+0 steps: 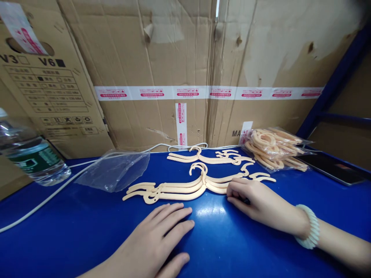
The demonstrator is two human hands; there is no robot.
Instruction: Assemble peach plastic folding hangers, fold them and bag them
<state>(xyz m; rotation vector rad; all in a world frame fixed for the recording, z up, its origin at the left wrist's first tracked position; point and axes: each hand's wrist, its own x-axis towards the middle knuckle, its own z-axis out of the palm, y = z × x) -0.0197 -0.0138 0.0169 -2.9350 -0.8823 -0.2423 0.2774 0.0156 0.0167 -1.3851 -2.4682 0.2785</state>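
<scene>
Several cream folding clothes hangers [182, 190] lie stacked on the blue table, their hooks pointing away from me. My left hand [158, 235] rests just in front of them, palm down with fingers spread, holding nothing. At the stack's right end, the curled fingers of my right hand [253, 197] close on the arm of a hanger; the fingertips partly cover it. A second group of cream hangers [214, 160] lies behind, with its right arms partly folded. A pale twisted bracelet [308, 227] circles my right wrist.
Clear bags of folded hangers [274, 148] lie at the back right beside a dark flat device [333, 168]. An empty plastic bag [114, 172], a white cable [43, 202] and a water bottle [31, 156] are at left. Cardboard boxes [153, 58] wall off the back.
</scene>
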